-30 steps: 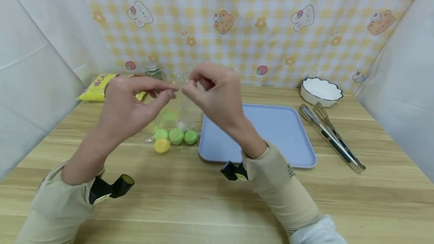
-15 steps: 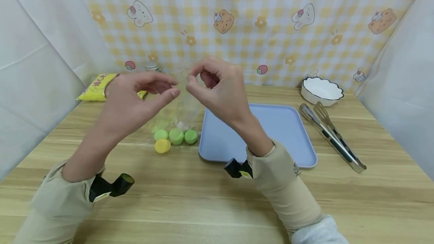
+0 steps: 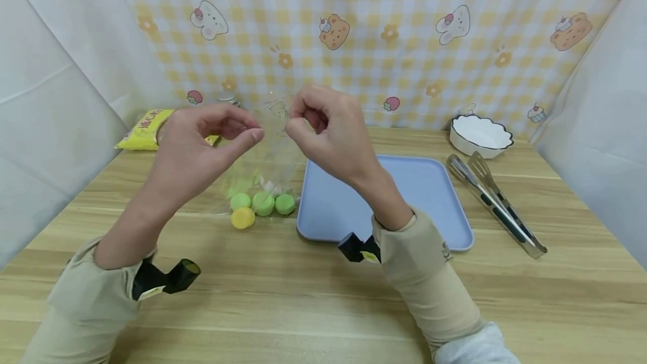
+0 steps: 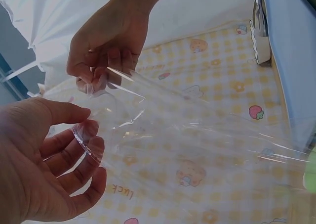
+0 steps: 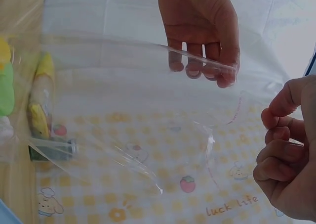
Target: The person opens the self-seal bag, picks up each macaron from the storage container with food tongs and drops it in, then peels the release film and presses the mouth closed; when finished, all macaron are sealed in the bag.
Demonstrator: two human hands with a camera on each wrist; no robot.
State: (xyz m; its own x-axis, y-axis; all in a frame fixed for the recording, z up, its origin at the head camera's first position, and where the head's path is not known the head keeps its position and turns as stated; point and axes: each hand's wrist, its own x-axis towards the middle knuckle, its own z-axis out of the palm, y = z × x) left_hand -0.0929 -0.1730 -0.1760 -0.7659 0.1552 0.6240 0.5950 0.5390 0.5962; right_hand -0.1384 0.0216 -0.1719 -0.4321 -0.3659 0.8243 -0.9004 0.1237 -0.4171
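A clear plastic bag [image 4: 163,130] hangs upright between both hands, its mouth spread apart. My left hand [image 3: 197,145] pinches one side of the mouth between thumb and index finger; in the left wrist view the bag's edge runs across the other, spread fingers. The opposite side is pinched by my right hand [image 3: 331,136], with its remaining fingers curled. At the bag's bottom sit several round green pieces [image 3: 263,203], something small and white [image 3: 273,187], and a round yellow piece [image 3: 242,218]. Whether the yellow piece lies inside the bag I cannot tell.
A light blue tray [image 3: 414,195] lies right of the bag. Farther right are metal tongs [image 3: 497,212] and a white scalloped bowl [image 3: 480,136]. At the back left lies a yellow packet [image 3: 146,131], near a lidded jar [image 5: 52,149] partly hidden from the head view.
My right hand has moved up and slightly to the right, away from the left. The left thumb and index finger parted, then drew closer. The bag's mouth is wider now.
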